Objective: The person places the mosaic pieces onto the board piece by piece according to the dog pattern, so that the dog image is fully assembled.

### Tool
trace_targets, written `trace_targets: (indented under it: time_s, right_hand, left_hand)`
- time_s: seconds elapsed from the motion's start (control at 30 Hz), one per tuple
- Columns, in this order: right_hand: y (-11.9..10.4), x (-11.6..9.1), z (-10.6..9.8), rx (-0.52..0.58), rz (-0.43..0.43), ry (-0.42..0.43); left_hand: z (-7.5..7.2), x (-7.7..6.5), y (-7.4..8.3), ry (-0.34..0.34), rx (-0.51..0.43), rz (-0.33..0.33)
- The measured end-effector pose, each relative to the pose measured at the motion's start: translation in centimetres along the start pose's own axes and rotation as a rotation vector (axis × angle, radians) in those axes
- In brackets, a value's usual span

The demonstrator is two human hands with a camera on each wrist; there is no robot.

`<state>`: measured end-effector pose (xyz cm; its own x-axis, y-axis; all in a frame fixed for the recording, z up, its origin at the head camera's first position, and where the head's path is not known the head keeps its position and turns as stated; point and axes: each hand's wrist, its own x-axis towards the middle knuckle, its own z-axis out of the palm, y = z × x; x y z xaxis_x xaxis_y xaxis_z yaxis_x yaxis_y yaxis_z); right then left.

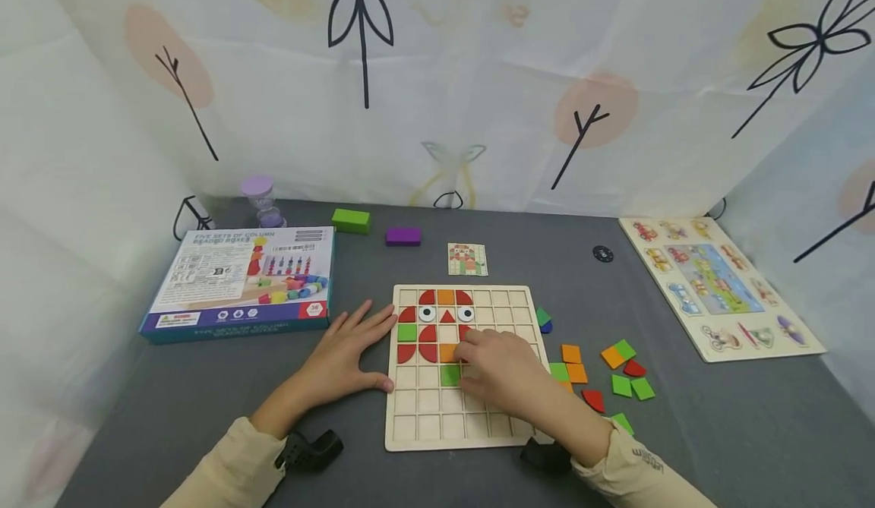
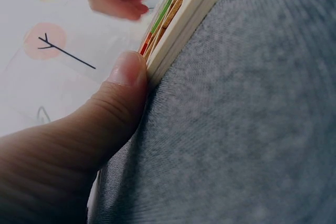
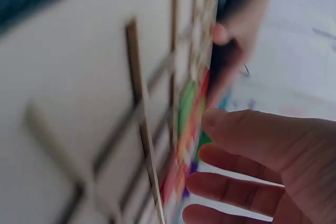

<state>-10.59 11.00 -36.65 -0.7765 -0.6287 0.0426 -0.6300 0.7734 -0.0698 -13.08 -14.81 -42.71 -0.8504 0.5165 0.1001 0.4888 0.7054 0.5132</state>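
A wooden grid board (image 1: 413,424) lies on the grey table, with red quarter-round pieces (image 1: 428,352), green and orange squares and two eye pieces set in its upper cells. Spread beside its left edge is my left hand (image 1: 345,356), fingertips and thumb (image 2: 126,72) right at the rim. My right hand (image 1: 506,367) hovers over the middle of the board, fingers loosely bent near a green square (image 1: 450,375) and an orange one. No piece shows between the thumb (image 3: 236,129) and fingers in the right wrist view. The palm hides several cells.
Loose green, orange and red pieces (image 1: 621,385) lie right of the board. A small pattern card (image 1: 468,260) sits behind it. Around are a boxed toy set (image 1: 239,284), purple (image 1: 403,237) and green blocks (image 1: 352,221), an hourglass (image 1: 263,200) and a picture puzzle (image 1: 724,288).
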Motion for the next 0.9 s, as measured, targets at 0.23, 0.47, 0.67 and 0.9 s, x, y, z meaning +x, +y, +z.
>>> trace_targets:
  time_s: [0.23,0.47,0.67,0.9]
  right_hand:
    - [4.7,-4.7,-1.2,0.08,0.177,0.026]
    - [8.1,-8.0,-0.5,0.156,0.229,-0.048]
    - [8.8,-8.2,-0.1,0.134,0.244,-0.015]
    - [9.0,-8.1,-0.2,0.197,0.223,-0.051]
  left_hand:
    - [0.5,-0.3,-0.1,-0.007,-0.005,-0.003]
    - [0.4,-0.2,-0.1,0.002,-0.003,-0.003]
    - [0.2,-0.1,-0.1,0.01,0.007,0.006]
    - [0.0,0.0,0.0,0.004,0.013,0.003]
